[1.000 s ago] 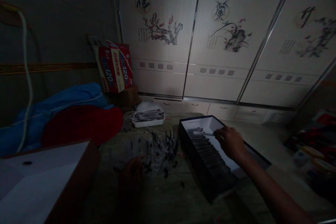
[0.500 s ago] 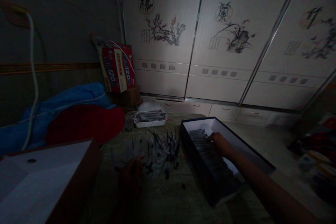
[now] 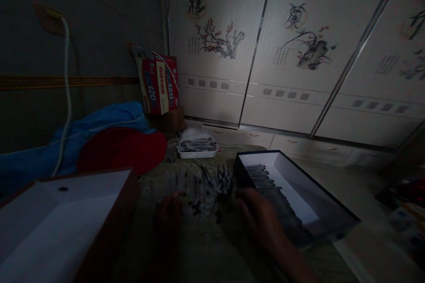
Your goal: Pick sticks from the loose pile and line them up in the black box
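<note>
In the dim head view, a loose pile of slim, clear pen-like sticks [image 3: 212, 183] with dark ends lies on the table. My left hand [image 3: 168, 213] is at the pile's near left side, fingers curled together around something small and dark that I cannot make out. To the right of the pile is my right hand [image 3: 260, 214], beside the near wall of a dark box with a white inside [image 3: 294, 181]. Its thumb and fingers are apart, with nothing visible between them. A row of similar sticks [image 3: 275, 194] lies along the box's left side.
A white tray [image 3: 198, 154] of sticks stands behind the pile. At the left is a brown-sided box with a white inside [image 3: 76, 216]; behind it lie a red round cushion [image 3: 122, 150] and blue cloth [image 3: 102, 119]. A red carton [image 3: 159, 84] stands by the wardrobe doors [image 3: 212, 66].
My right hand has come out of the dark box and moved left and nearer, to the pile's side. My left hand stays at the pile. The whole view has shifted slightly.
</note>
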`<state>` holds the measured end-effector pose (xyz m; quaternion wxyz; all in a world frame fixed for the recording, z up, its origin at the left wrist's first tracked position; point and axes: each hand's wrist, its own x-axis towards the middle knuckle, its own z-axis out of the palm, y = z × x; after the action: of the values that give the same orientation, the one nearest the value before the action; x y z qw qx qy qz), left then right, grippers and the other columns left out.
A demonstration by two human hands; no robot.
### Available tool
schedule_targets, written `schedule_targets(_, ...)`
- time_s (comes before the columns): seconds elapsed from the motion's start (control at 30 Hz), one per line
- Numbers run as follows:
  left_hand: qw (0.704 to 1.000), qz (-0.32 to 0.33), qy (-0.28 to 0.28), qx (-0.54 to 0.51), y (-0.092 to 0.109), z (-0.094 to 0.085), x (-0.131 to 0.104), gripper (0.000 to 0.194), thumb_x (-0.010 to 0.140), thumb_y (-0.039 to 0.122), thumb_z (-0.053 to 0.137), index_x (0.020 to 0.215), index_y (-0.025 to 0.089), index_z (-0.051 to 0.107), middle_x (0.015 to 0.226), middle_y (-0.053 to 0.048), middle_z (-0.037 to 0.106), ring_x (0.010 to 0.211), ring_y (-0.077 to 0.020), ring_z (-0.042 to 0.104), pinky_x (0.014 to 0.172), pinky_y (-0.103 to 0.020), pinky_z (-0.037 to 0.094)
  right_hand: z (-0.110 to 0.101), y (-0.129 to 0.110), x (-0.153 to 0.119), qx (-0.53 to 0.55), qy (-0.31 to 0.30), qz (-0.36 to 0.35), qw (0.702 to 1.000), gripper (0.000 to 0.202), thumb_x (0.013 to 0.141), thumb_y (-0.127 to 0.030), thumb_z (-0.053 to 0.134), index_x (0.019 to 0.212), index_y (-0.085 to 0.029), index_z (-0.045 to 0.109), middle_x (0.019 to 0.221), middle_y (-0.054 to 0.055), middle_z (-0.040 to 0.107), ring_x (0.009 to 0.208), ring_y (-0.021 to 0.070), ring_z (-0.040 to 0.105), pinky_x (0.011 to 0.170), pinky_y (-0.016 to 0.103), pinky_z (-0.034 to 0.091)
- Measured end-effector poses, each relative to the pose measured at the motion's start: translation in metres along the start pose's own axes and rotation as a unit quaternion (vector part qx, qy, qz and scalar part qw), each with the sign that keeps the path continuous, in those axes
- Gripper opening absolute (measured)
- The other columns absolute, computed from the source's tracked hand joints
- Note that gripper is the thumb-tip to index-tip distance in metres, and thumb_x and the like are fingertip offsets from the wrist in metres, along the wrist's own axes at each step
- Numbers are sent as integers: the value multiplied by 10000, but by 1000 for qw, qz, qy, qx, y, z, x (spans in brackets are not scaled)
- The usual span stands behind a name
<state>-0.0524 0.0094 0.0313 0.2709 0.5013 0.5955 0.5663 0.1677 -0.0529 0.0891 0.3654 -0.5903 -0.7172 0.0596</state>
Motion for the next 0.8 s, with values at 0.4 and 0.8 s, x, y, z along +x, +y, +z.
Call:
schedule_targets(0.4,998,-15,48,-44,-2,-11,6,410,829,484,384,834,174,653,511,45,462,486,-140,452,474,-232,372,115,-22,35,-148,-70,58,985,212,779,-146,491,921,-165,648,923,114,621,917,219,568,768,287,399)
schedule_targets(0.8,999,17,27,-18,-11,-7,5,358,838,420,400,850,172,660,538,26,523,495,-144,491,496,-233,398,143,-28,78,-208,-136,165,954,139,643,-255,687,749,-165,694,793,141,701,720,255,666,587,315,465)
